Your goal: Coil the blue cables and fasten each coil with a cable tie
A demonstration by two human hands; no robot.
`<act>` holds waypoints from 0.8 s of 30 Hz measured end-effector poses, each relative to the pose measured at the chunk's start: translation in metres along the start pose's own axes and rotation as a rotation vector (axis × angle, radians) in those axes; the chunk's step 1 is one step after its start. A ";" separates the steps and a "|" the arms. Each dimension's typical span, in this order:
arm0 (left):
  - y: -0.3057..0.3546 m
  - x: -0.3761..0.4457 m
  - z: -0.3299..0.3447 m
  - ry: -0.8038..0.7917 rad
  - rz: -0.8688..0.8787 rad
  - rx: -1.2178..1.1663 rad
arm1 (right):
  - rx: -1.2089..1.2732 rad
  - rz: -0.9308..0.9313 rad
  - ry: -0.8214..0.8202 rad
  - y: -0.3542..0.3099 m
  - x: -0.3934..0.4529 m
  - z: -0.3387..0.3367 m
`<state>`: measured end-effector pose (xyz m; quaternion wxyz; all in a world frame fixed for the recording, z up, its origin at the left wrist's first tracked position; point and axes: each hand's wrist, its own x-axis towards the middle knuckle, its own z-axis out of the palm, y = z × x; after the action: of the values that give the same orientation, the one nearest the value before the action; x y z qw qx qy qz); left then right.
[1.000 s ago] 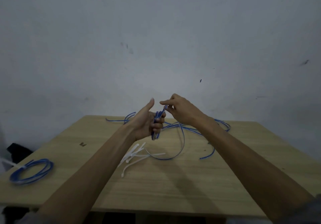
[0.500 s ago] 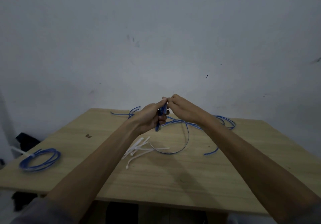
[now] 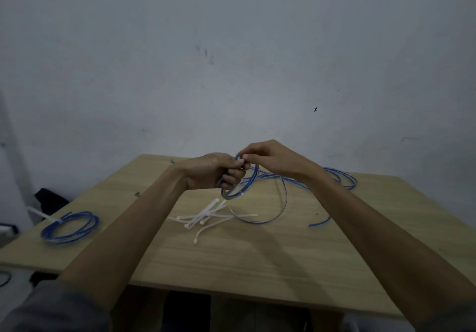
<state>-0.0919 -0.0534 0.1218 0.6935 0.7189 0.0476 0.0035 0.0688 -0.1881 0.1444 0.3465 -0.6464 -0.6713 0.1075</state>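
We see a small blue coil point(image 3: 240, 186) held upright above the counter point(image 3: 257, 252), its loose cable point(image 3: 278, 210) sagging in a wide loop onto the wood. Just under the coil lies a heap of white cable ties point(image 3: 206, 216). Beyond it sprawl uncoiled blue cables point(image 3: 340, 179). Far left of the ties rests a finished coil point(image 3: 69, 227), flat, tied white.

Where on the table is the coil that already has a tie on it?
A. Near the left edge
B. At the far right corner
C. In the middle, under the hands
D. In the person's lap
A: the tied coil lies flat near the table's left edge, with a white tie at its far side, while both hands work on another cable in the middle.
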 end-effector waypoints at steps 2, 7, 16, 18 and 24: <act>0.004 -0.004 -0.002 -0.034 -0.025 0.009 | 0.040 -0.031 -0.009 0.000 -0.001 0.003; 0.008 -0.010 -0.009 -0.023 -0.045 0.105 | 0.010 -0.095 0.004 -0.007 -0.004 0.011; 0.008 -0.014 -0.011 -0.055 -0.107 0.215 | -0.434 -0.220 0.055 -0.004 -0.007 0.023; 0.010 -0.012 -0.009 -0.064 -0.124 0.264 | -0.581 -0.289 0.111 -0.003 -0.006 0.028; 0.008 -0.004 0.004 0.103 -0.199 0.443 | -0.802 -0.463 0.256 0.010 -0.005 0.045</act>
<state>-0.0951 -0.0578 0.1298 0.5127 0.8439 0.1531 -0.0385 0.0486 -0.1780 0.1034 0.1645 -0.5705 -0.7382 -0.3202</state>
